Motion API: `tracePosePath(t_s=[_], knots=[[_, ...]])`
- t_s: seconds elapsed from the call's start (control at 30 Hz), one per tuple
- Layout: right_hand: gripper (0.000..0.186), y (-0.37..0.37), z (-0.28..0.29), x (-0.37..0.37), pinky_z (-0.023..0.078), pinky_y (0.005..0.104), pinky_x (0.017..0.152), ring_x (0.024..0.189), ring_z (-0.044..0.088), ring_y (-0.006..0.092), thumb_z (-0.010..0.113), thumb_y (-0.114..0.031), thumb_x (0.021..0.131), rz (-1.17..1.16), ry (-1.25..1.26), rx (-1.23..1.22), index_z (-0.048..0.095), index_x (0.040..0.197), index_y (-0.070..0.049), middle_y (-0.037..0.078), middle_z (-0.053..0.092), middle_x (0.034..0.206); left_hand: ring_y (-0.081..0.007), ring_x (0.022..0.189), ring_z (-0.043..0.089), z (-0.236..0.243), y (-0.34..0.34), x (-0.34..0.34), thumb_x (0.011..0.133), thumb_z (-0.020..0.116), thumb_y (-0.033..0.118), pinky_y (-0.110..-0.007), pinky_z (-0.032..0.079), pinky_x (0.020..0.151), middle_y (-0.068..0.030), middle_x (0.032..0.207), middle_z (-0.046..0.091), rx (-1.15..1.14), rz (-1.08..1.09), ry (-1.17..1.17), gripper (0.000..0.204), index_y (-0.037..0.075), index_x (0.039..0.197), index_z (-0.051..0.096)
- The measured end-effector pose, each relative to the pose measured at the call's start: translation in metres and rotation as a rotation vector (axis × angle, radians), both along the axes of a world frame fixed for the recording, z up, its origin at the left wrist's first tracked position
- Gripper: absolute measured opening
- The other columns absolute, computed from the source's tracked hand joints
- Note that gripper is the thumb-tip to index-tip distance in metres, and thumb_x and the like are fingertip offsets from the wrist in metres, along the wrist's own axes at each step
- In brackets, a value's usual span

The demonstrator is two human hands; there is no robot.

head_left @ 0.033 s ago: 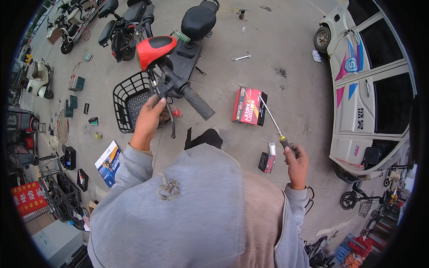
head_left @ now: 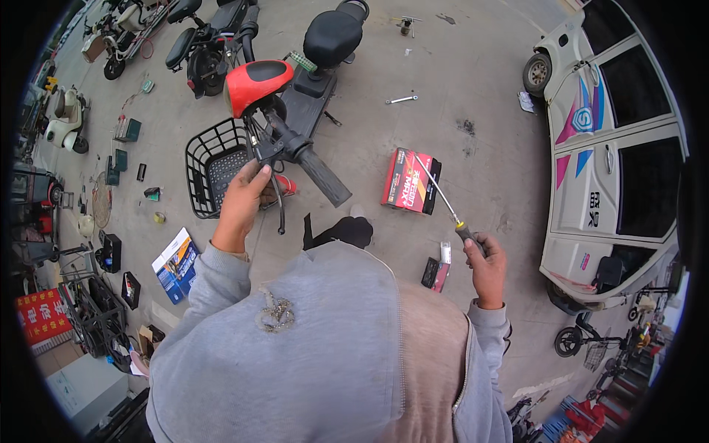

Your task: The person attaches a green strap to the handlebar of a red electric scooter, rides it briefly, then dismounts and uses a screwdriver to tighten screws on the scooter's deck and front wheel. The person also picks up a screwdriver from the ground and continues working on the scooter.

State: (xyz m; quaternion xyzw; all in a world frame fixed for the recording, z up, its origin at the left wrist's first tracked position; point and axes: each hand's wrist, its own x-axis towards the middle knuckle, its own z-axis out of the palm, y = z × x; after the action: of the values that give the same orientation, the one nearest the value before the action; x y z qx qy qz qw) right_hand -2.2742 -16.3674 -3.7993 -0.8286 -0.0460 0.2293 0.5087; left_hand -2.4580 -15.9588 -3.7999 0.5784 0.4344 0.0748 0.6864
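Note:
A red and black electric scooter (head_left: 255, 83) stands ahead of me, with a black basket (head_left: 193, 170) on its front. Close to its black handlebar grip (head_left: 325, 176), my left hand (head_left: 238, 203) is closed with thumb and fingers around the base of the brake lever (head_left: 281, 214); the fingertips are partly hidden behind it. Out to the right, my right hand (head_left: 489, 269) grips the dark handle of a screwdriver (head_left: 441, 193). The long metal shaft points up and left, away from the scooter. In this view it crosses over a red and black box (head_left: 408, 184) on the ground.
A wrench (head_left: 401, 99) lies beyond the box. Nearer are a small red and black carton (head_left: 430, 272) and a blue and white box (head_left: 176, 273). At right stands a white van (head_left: 569, 177). Other scooters (head_left: 207, 63), dark battery blocks (head_left: 128, 131) and parts lie left.
The screwdriver and right hand have shifted slightly left, its tip moving across the box. The view has shifted a little. My left hand keeps its hold at the lever.

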Motion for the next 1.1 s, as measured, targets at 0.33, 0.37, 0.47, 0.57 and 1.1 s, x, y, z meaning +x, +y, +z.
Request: tracePosePath(t_s=[0.33, 0.37, 0.47, 0.57, 1.1], knots=[[0.023, 0.160, -0.038, 0.225, 0.041, 0.0265, 0.057, 0.064, 0.050, 0.0070, 0.073, -0.019, 0.089, 0.575, 0.074, -0.126, 0.067, 0.097, 0.002, 0.002, 0.062, 0.073, -0.0191, 0.080, 0.068, -0.021, -0.016, 0.033, 0.100, 0.058, 0.027, -0.033, 0.053, 0.078, -0.0108, 0.087, 0.070, -0.013, 0.342, 0.033, 0.050, -0.001, 0.141, 0.051], [0.023, 0.173, -0.036, 0.237, 0.041, 0.0265, 0.056, 0.063, 0.051, 0.0072, 0.073, -0.019, 0.089, 0.613, 0.092, -0.100, 0.068, 0.097, 0.002, 0.002, 0.062, 0.073, -0.0189, 0.080, 0.068, -0.019, -0.019, 0.037, 0.101, 0.058, 0.027, -0.032, 0.053, 0.078, -0.0110, 0.088, 0.070, 0.014, 0.378, 0.039, 0.050, -0.002, 0.141, 0.051], [0.025, 0.215, -0.031, 0.269, 0.042, 0.0255, 0.056, 0.062, 0.053, 0.0073, 0.070, -0.020, 0.091, 0.716, 0.144, -0.103, 0.066, 0.103, 0.002, 0.002, 0.063, 0.075, -0.0183, 0.084, 0.067, -0.013, -0.040, 0.049, 0.101, 0.057, 0.026, -0.031, 0.051, 0.081, -0.0131, 0.092, 0.071, 0.056, 0.495, 0.142, 0.049, -0.003, 0.141, 0.050], [0.028, 0.258, -0.036, 0.293, 0.043, 0.0248, 0.056, 0.063, 0.054, 0.0072, 0.068, -0.019, 0.093, 0.817, 0.238, -0.076, 0.064, 0.111, 0.002, 0.002, 0.063, 0.078, -0.0191, 0.092, 0.067, -0.009, -0.064, 0.058, 0.101, 0.058, 0.025, -0.030, 0.051, 0.086, -0.0154, 0.102, 0.071, 0.134, 0.612, 0.041, 0.049, -0.004, 0.140, 0.051], [0.047, 0.524, -0.251, 0.451, 0.046, 0.0315, 0.097, 0.112, 0.056, 0.0194, 0.076, -0.022, 0.087, 1.713, 0.633, -0.075, 0.058, 0.127, -0.005, 0.010, 0.061, 0.121, -0.0209, 0.055, 0.064, 0.057, -0.091, 0.305, 0.100, 0.060, 0.039, -0.034, 0.055, 0.047, -0.0072, 0.071, 0.067, 0.893, 1.140, -0.711, 0.036, 0.007, 0.116, 0.059]])
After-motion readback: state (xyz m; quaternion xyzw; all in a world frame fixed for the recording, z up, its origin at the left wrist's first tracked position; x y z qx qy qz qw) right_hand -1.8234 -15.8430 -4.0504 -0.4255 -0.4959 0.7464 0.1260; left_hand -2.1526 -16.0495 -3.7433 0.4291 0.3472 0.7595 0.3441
